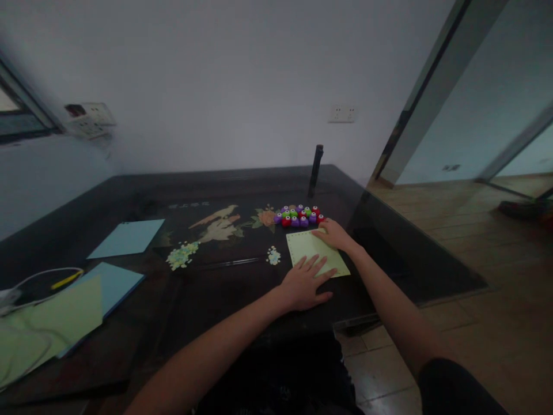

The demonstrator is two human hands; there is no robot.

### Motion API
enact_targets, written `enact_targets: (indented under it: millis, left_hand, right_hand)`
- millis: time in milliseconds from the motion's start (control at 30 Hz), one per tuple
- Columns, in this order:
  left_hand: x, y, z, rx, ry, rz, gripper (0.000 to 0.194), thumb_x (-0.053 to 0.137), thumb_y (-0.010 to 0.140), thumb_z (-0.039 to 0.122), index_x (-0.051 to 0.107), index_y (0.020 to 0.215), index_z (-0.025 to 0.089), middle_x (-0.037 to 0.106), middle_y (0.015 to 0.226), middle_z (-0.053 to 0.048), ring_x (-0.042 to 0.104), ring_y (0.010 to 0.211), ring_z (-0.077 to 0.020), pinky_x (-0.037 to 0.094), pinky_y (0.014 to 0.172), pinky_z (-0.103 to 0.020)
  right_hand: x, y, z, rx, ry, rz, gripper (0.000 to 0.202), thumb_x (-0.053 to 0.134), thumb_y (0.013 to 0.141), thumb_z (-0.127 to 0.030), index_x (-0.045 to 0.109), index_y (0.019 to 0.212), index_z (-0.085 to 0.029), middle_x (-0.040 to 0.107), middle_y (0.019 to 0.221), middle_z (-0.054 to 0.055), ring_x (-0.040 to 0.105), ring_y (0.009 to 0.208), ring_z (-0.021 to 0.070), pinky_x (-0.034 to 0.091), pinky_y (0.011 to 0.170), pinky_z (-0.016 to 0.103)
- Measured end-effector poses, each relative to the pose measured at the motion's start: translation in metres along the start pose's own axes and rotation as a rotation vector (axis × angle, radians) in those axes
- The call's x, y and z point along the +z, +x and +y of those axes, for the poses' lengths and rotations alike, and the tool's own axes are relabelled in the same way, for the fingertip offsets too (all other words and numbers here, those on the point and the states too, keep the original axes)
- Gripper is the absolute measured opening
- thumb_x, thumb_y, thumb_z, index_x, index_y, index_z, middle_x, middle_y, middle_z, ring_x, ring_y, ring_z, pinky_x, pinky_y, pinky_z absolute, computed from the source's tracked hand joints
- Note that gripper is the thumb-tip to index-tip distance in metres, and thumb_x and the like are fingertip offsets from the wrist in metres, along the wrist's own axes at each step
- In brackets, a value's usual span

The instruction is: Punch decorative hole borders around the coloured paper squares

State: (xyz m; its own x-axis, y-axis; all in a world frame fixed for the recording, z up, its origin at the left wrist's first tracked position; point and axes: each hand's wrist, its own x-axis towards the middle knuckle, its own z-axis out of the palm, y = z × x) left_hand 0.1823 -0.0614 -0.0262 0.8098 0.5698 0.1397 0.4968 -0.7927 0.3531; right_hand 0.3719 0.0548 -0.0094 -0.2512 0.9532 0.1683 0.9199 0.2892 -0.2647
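A pale green sheet of paper point(317, 248) lies on the dark table, with small marks along its edges. My left hand point(306, 283) rests palm down on its lower part, fingers spread. At the sheet's upper right edge is my right hand point(334, 235), its fingers stretched out over the paper. Just beyond the sheet stands a tight group of small round red, purple and green pieces point(300, 216) with white, dark-centred tops. To the left of the paper sits a little cluster of pale bits point(273, 255).
A larger patch of yellow-green and blue bits point(183, 255) is on the table point(233, 294). Farther left lie a blue sheet point(127, 237), stacked blue and green papers point(64, 314), a white cable and a yellow pen-like object point(67, 280). A black upright object point(315, 170) stands near the wall.
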Motion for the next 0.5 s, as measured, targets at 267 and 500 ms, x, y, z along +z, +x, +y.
enact_targets:
  millis: [267,500]
  left_hand:
    - [0.003,-0.001,-0.002,0.000,0.002,0.021,0.058,0.041,0.087,0.051,0.034,0.140,0.027,0.022,0.152,-0.008,0.017,0.140,-0.0273,0.012,0.112,-0.049]
    - [-0.020,-0.006,0.000,-0.003,-0.159,0.069,0.047,0.044,0.088,0.033,0.042,0.135,0.025,0.033,0.148,-0.008,0.024,0.138,-0.0237,0.020,0.112,-0.044]
  right_hand:
    - [-0.009,-0.025,0.004,0.224,0.800,-0.057,0.038,0.065,0.068,-0.033,0.054,0.099,-0.014,0.065,0.079,0.003,0.060,0.068,0.0164,0.048,0.061,0.027]
    - [-0.020,-0.058,-0.013,0.298,0.801,0.154,0.035,0.064,0.066,-0.024,0.058,0.098,-0.013,0.068,0.086,0.009,0.064,0.072,0.0198,0.052,0.062,0.031]
